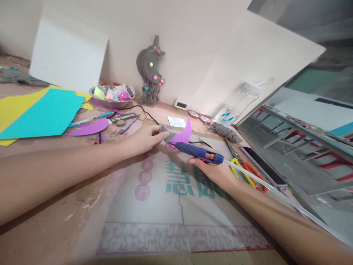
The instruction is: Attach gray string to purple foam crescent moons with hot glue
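Observation:
In my right hand (212, 169) is a blue hot glue gun (190, 150), a long clear glue stick (261, 186) trailing out of its back toward the lower right. The gun's nozzle points left and meets the edge of a purple crescent cutout (184, 133). My left hand (149, 139) pinches that crescent by its grey-covered end (164, 132) between thumb and fingers. Both hands are above a printed cardboard sheet (154, 217) on the table.
Scissors (249, 173), a phone (263, 165) and grey yarn (224, 131) lie at right. A bowl of clay packets (113, 96), purple paper (89, 127) and cyan paper (41, 116) are at left. A grey moon ornament (151, 66) hangs behind, near a small clock (181, 104) and a plastic bottle (238, 103).

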A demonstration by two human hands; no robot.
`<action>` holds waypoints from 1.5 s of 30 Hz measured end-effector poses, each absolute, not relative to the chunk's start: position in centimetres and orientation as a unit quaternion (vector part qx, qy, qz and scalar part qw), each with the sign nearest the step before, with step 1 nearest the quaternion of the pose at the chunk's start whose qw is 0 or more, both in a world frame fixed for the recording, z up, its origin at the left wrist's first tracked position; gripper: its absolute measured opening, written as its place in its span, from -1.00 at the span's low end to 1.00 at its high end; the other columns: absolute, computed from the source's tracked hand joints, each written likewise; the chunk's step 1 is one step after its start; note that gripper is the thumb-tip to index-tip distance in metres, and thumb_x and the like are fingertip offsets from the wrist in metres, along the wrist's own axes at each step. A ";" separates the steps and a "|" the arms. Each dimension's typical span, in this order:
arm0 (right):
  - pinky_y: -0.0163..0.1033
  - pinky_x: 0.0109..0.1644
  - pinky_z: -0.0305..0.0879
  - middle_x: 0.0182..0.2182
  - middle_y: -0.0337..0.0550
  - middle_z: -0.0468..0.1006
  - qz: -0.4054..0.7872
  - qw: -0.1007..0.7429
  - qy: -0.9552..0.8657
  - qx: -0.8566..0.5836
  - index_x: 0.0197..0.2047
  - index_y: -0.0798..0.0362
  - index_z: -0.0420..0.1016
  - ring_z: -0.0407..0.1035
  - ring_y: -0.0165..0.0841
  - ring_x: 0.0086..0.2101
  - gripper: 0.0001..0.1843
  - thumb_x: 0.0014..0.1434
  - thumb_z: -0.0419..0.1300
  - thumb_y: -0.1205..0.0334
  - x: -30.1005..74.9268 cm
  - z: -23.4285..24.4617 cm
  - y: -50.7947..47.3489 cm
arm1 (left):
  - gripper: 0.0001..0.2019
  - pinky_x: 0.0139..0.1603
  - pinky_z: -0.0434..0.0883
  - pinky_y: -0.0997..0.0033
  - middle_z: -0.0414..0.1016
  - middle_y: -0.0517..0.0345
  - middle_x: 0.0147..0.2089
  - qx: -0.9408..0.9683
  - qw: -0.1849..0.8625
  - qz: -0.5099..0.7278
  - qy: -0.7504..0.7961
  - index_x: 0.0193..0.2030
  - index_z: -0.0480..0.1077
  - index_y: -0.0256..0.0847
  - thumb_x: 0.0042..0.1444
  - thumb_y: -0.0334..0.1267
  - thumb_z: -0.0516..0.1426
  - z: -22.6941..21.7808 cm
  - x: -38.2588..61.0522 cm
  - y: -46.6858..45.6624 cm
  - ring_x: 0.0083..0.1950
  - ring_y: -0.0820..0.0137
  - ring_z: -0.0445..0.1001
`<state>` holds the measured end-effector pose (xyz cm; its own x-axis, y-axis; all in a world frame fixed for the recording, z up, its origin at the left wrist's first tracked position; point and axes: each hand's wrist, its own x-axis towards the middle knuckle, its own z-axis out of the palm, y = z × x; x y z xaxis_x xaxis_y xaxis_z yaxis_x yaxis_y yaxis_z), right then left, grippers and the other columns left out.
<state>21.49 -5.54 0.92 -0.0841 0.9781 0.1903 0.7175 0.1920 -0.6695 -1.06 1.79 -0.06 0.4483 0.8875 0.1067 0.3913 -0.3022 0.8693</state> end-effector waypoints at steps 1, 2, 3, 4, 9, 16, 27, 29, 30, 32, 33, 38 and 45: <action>-0.19 -0.35 0.37 -0.50 -0.22 0.50 0.211 0.305 -0.710 -0.598 -0.43 -0.04 0.43 0.40 -0.25 -0.44 -0.70 -0.03 0.26 -0.10 21.5 0.9 -5.5 | -0.65 -0.63 0.14 0.56 0.22 0.29 -0.58 0.748 0.404 0.306 0.427 -0.52 0.16 -0.21 0.16 -0.02 0.00 -0.1 -1.1 1.8 -0.60 0.55 0.22; -0.18 -0.34 0.37 -0.49 -0.21 0.51 0.210 0.299 -0.714 -0.597 -0.42 -0.04 0.43 0.41 -0.24 -0.42 -0.70 -0.02 0.25 -0.10 21.6 0.9 -5.5 | -0.65 -0.62 0.14 0.56 0.22 0.29 -0.58 0.750 0.403 0.306 0.426 -0.52 0.17 -0.21 0.16 -0.02 0.00 -0.1 -1.1 1.9 -0.60 0.55 0.22; -0.17 -0.32 0.38 -0.47 -0.19 0.52 0.206 0.295 -0.716 -0.599 -0.40 -0.04 0.44 0.42 -0.24 -0.41 -0.70 -0.01 0.25 -0.10 21.6 0.9 -5.5 | -0.65 -0.63 0.14 0.56 0.22 0.29 -0.58 0.750 0.403 0.306 0.426 -0.51 0.17 -0.21 0.16 -0.01 0.00 -0.2 -1.1 1.9 -0.60 0.55 0.22; -0.16 -0.30 0.38 -0.45 -0.17 0.54 0.198 0.295 -0.714 -0.604 -0.38 -0.03 0.46 0.43 -0.22 -0.39 -0.69 -0.02 0.25 -0.10 21.6 0.9 -5.5 | -0.65 -0.63 0.14 0.56 0.22 0.29 -0.58 0.750 0.404 0.306 0.425 -0.51 0.17 -0.21 0.16 -0.01 0.00 -0.2 -1.2 1.9 -0.60 0.55 0.22; -0.09 -0.24 0.41 -0.41 -0.15 0.57 0.173 0.298 -0.708 -0.616 -0.31 -0.05 0.51 0.46 -0.18 -0.34 -0.67 -0.01 0.24 -0.11 21.6 0.8 -5.5 | -0.65 -0.65 0.15 0.56 0.22 0.29 -0.59 0.751 0.401 0.303 0.428 -0.52 0.17 -0.20 0.16 0.00 0.00 -0.2 -1.2 1.8 -0.61 0.55 0.23; -0.06 -0.19 0.40 -0.37 -0.16 0.59 0.173 0.311 -0.684 -0.637 -0.25 -0.05 0.51 0.48 -0.16 -0.33 -0.67 0.01 0.24 -0.10 21.7 0.6 -5.7 | -0.64 -0.64 0.17 0.55 0.18 0.31 -0.60 0.740 0.420 0.306 0.427 -0.53 0.14 -0.19 0.16 0.00 0.01 0.1 -1.1 1.6 -0.64 0.56 0.21; -0.20 -0.37 0.42 -0.41 -0.21 0.60 0.191 0.334 -0.652 -0.653 -0.24 -0.04 0.53 0.48 -0.25 -0.41 -0.68 0.00 0.25 -0.05 21.7 0.6 -5.7 | -0.64 -0.58 0.15 0.53 0.19 0.30 -0.59 0.759 0.385 0.299 0.431 -0.54 0.15 -0.20 0.16 -0.01 0.00 0.2 -1.2 1.6 -0.59 0.54 0.21; -0.19 -0.41 0.41 -0.45 -0.21 0.59 0.193 0.332 -0.653 -0.653 -0.26 -0.03 0.53 0.47 -0.25 -0.45 -0.68 0.01 0.24 -0.06 21.7 0.6 -5.8 | -0.64 -0.58 0.14 0.53 0.19 0.30 -0.59 0.763 0.378 0.300 0.430 -0.54 0.15 -0.20 0.16 -0.01 0.00 0.1 -1.2 1.7 -0.59 0.54 0.21; -0.19 -0.41 0.41 -0.46 -0.21 0.58 0.191 0.333 -0.654 -0.652 -0.28 -0.03 0.53 0.46 -0.25 -0.45 -0.69 0.01 0.23 -0.06 21.7 0.6 -5.7 | -0.64 -0.58 0.14 0.52 0.19 0.30 -0.60 0.763 0.377 0.299 0.431 -0.54 0.15 -0.19 0.15 0.00 0.00 0.1 -1.2 1.7 -0.60 0.54 0.21; -0.19 -0.40 0.42 -0.48 -0.21 0.58 0.185 0.336 -0.656 -0.649 -0.33 -0.03 0.53 0.46 -0.25 -0.45 -0.72 0.01 0.23 -0.05 21.8 0.5 -5.5 | -0.64 -0.59 0.14 0.52 0.19 0.31 -0.60 0.761 0.381 0.301 0.431 -0.54 0.14 -0.19 0.15 0.01 0.00 0.0 -1.2 1.7 -0.60 0.53 0.22; -0.19 -0.38 0.42 -0.48 -0.21 0.58 0.183 0.339 -0.657 -0.648 -0.34 -0.03 0.53 0.47 -0.25 -0.44 -0.73 0.01 0.24 -0.05 21.8 0.5 -5.4 | -0.64 -0.59 0.15 0.52 0.19 0.31 -0.60 0.758 0.384 0.302 0.431 -0.53 0.14 -0.19 0.14 0.02 0.00 0.0 -1.2 1.7 -0.60 0.53 0.23; -0.17 -0.29 0.43 -0.44 -0.24 0.59 0.188 0.350 -0.657 -0.641 -0.36 -0.03 0.52 0.48 -0.22 -0.37 -0.75 -0.01 0.26 -0.02 21.8 0.5 -5.3 | -0.63 -0.60 0.14 0.52 0.20 0.31 -0.60 0.757 0.393 0.302 0.427 -0.52 0.14 -0.18 0.15 0.04 -0.01 -0.1 -1.2 1.8 -0.61 0.53 0.21; -0.13 -0.33 0.42 -0.44 -0.23 0.60 0.187 0.353 -0.657 -0.640 -0.37 -0.04 0.51 0.47 -0.16 -0.38 -0.75 0.01 0.24 -0.04 22.1 0.5 -5.2 | -0.66 -0.57 0.14 0.52 0.18 0.32 -0.58 0.768 0.393 0.311 0.400 -0.51 0.16 -0.19 0.16 -0.01 -0.01 -0.3 -1.2 1.9 -0.59 0.54 0.20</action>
